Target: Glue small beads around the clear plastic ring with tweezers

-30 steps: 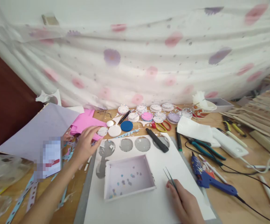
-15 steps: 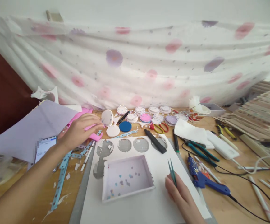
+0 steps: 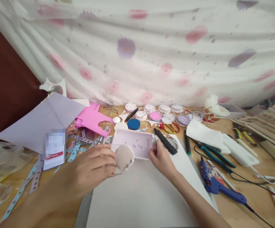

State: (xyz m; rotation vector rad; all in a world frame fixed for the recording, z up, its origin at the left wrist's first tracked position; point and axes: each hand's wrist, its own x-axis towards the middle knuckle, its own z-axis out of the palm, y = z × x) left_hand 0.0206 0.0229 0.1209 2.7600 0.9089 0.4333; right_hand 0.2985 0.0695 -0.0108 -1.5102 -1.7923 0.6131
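Observation:
My left hand [image 3: 90, 166] is closed on the edge of a round white disc [image 3: 123, 158] with small coloured bits along its rim. It tilts the disc over the near left side of a shallow lilac box [image 3: 140, 152]. A few small coloured pieces lie on the box floor. My right hand [image 3: 159, 155] is at the right end of the box, fingers closed on tweezers [image 3: 154, 138] that point up and away. Its fingers appear to touch the box wall. Beneath the box lies a white sheet [image 3: 137, 193] with cut-out circles, now mostly covered.
A black cutter [image 3: 165, 141] lies right of the box. Several decorated discs [image 3: 155, 116] and a blue lid [image 3: 134, 124] stand behind. On the right are a blue glue gun [image 3: 219, 185] and pliers [image 3: 218, 155]; on the left, a phone [image 3: 54, 152] and pink sheet [image 3: 94, 122].
My left hand has brought the disc from the back of the table to the middle. My right hand has moved left and away with the tweezers, and the box now sits farther back.

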